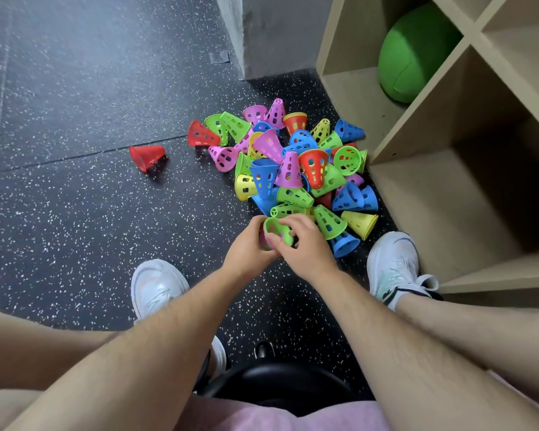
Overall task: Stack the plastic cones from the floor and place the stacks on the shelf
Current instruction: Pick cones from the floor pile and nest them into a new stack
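The dark speckled floor [75, 213] carries a loose pile of cones [296, 175] (pink, green, blue, red and yellow, most tipped on their sides) right at the foot of the wooden shelf [433, 206]. One red cone [147, 157] lies well apart to the left. My left shoe [156, 287] and right shoe [392, 262] stand near the pile. A green ball [414, 51] sits in one shelf compartment.

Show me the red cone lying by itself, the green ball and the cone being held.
lone red cone [148, 157], head view, on its side wall.
green ball [414, 54], head view, middle of its visible surface.
held green cone [274, 229], head view, on its inner wall.
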The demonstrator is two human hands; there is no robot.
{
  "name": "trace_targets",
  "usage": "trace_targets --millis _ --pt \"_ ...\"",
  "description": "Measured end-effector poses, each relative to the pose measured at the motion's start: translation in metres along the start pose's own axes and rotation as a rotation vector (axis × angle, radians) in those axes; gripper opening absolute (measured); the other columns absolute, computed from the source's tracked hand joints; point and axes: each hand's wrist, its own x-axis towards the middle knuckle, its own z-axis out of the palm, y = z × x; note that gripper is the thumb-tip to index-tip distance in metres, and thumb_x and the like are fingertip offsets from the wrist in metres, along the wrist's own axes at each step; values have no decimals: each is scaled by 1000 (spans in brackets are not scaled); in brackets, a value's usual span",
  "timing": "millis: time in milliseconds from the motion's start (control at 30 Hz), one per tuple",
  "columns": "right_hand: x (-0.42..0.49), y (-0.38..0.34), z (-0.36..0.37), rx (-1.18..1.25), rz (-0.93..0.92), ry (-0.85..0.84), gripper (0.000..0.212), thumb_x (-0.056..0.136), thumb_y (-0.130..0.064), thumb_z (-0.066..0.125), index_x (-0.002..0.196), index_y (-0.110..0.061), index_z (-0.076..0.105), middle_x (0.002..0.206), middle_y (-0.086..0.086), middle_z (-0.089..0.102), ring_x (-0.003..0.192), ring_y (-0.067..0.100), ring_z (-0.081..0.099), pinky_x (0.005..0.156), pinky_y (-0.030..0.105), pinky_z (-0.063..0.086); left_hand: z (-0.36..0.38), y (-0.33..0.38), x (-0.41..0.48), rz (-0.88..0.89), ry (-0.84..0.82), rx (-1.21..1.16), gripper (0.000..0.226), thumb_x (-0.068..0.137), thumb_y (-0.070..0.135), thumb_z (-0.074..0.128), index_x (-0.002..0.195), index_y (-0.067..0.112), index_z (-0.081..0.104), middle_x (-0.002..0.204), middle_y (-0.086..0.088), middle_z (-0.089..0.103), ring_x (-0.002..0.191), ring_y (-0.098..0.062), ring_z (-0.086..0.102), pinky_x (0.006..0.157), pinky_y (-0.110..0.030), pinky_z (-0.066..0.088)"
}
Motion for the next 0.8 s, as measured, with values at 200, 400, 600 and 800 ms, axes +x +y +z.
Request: trace_targets --millis 200,400,600,800 --pt "-31 44 -20 -199 141 89 27 96 -41 52 120 -30 56 118 -13 49 109 9 50 89 36 53 8 -4 4 -12 -37 2 64 75 32 89 126 35 51 106 24 66 94 6 63 84 -26 53" --pt "-26 60 -18 -386 130 -163 47 101 -29 46 146 -41 38 151 -10 30 136 18 29 105 44 45 18 -5 1 3 -51 29 65 76 30 89 130 29 53 110 18 66 94 -2 64 86 -28 52" --pt "-22 62 -10 -429 50 -261 25 105 -32 42 125 -29 56 148 -5 33 124 24 44 96 46 49 14 -12 -3 -46 -53 77 60 79 32 84 130 28 53 108 16 66 98 -7 65 82 -25 50" --pt "-29 73 -12 -415 99 -278 23 106 -30 41 111 -20 62 139 0 38 101 23 54 85 42 51 11 -15 -5 -64 -42 66 57 82 29 83 129 27 52 104 18 65 93 -3 63 76 -21 46"
